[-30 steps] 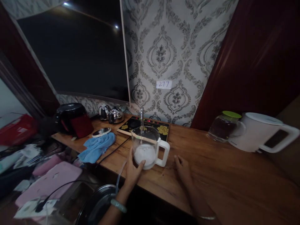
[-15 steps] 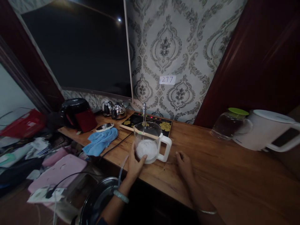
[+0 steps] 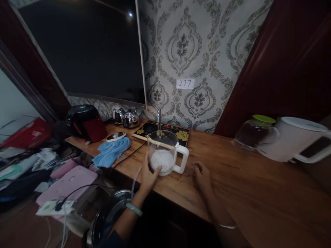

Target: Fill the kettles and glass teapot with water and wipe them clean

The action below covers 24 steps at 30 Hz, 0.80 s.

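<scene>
A clear glass kettle jug (image 3: pixel 163 159) with a white handle stands upright on the wooden counter, under a slim chrome spout (image 3: pixel 159 117). A thin stream of water seems to run from the spout into it, and whitish, frothy water shows in the lower part. My left hand (image 3: pixel 149 174) clasps the jug's lower left side, thumb across the front. To the right of the handle, not touching it, my right hand (image 3: pixel 202 174) rests on the counter. Its fingers are loosely curled and a little apart, holding nothing.
Behind the jug lies a black tea hob (image 3: pixel 182 135) with gold flowers. Left of it are a blue cloth (image 3: pixel 111 151), a round lid (image 3: pixel 116 136), shiny kettles (image 3: pixel 131 119) and a red-black appliance (image 3: pixel 86 124). A green-lidded glass pitcher (image 3: pixel 249 132) and a white jug (image 3: pixel 287 141) stand right.
The view has tilted down slightly, so the scene sits a little higher. My right hand's fingers have curled in a bit more; my left hand keeps its hold on the jug.
</scene>
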{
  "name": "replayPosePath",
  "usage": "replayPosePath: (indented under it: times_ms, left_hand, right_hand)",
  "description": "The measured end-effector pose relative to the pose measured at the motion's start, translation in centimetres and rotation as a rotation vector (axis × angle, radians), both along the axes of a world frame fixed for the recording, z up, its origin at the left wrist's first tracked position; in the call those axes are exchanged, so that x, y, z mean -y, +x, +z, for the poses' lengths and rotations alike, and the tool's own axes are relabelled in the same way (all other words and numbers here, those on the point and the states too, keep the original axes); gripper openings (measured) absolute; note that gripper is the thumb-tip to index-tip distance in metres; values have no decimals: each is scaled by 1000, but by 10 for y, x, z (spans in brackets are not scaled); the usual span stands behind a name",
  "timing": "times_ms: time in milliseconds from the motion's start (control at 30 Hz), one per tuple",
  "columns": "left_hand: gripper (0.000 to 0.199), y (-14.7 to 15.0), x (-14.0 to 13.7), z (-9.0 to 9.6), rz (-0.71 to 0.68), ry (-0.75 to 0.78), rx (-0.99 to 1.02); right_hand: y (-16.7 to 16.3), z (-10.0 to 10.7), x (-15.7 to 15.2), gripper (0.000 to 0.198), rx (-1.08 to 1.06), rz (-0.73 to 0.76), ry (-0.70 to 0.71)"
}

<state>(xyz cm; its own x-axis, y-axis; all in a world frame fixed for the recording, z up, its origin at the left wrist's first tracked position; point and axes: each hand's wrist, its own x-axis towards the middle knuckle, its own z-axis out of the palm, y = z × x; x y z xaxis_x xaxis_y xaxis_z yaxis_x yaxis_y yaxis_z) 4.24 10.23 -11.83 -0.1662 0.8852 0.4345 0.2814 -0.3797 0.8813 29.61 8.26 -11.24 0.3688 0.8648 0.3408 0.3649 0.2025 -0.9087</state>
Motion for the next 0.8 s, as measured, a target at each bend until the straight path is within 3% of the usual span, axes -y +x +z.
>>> replayPosePath:
  times_ms: [333,800]
  left_hand:
    - [93,1,0,-4,19,9,29]
    - [90,-3,-2,-7,13,-6,24]
  right_hand:
    - [-18,-4,10,46,-43,303,25]
    - [-16,-13,4,44,-11,346,13]
